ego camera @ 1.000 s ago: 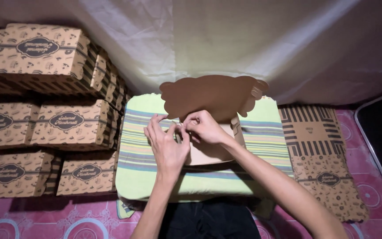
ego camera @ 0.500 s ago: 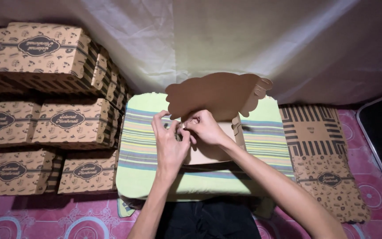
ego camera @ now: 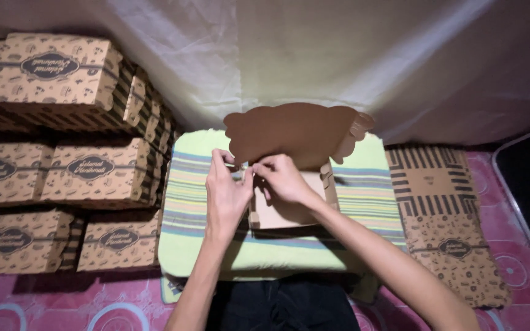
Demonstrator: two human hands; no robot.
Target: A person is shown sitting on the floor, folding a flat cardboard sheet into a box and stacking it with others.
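While the half-folded cardboard box (ego camera: 289,205) sits in the middle of the striped cushion (ego camera: 197,202), both hands meet at its near-left corner, just under the raised lid. That lid (ego camera: 295,132) stands up behind them, plain brown on its inner face, with a scalloped, wavy edge and a small printed tab at its right end. The left hand (ego camera: 228,196) lies against the box's left wall, fingers curled upward and pressed together on a small flap of card at the corner. The right hand (ego camera: 283,179) comes in from the other side, thumb and forefinger closed in a pinch on the same spot; the fingertips of the two hands touch or nearly touch, though the shadow makes it hard to tell exactly which piece each one clamps. Inside, the box shows a pale, smooth, unprinted floor and low walls.

Beneath it, the cushion is soft cloth, light green with bands of blue, yellow and pink. To the right, a flat unfolded box blank (ego camera: 446,214) lies on the pink patterned mat (ego camera: 522,245), printed with dark stripes and small motifs. To the left, finished printed boxes (ego camera: 62,159) are stacked in tiers, each bearing a dark oval label. A creased white sheet (ego camera: 314,55) hangs behind.
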